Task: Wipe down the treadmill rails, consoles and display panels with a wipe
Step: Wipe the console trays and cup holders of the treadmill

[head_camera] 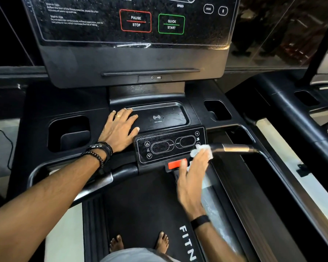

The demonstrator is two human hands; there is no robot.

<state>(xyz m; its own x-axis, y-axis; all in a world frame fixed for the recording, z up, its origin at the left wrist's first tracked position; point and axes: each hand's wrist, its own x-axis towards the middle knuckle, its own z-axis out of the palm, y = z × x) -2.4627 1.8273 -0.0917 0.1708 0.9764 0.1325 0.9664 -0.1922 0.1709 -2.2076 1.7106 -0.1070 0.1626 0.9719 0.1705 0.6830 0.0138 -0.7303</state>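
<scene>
Nearest the camera, two bare feet (140,242) stand on the black treadmill belt (140,205), below and well short of the small control panel (170,144), which serves here as the landmark.

The right hand (192,178) reaches up from the lower right toward the panel's lower right corner, wrist low and fingers extended forward, with a dark band on the wrist. The white wipe (202,150) sits bunched under the fingertips at that corner of the panel, showing beyond and beside the fingers, right where the right handrail (235,148) meets the panel. The fingers lie nearly straight and press the wipe down rather than curl round it; the thumb rests over the red safety key (176,164) just below the panel's bottom edge.

The left hand (119,127) lies just left of the panel, palm down, fingers spread flat and holding nothing, its fingertips on the edge of the charging tray (170,114) directly behind the panel. Beaded bracelets circle its wrist, and the forearm crosses over the left handrail (74,167).

Left of the panel and beyond the left wrist is a cup holder (68,133). Farthest, above and behind the panel, stands the display console (133,44), with its red PAUSE/STOP and green QUICK START boxes.
</scene>
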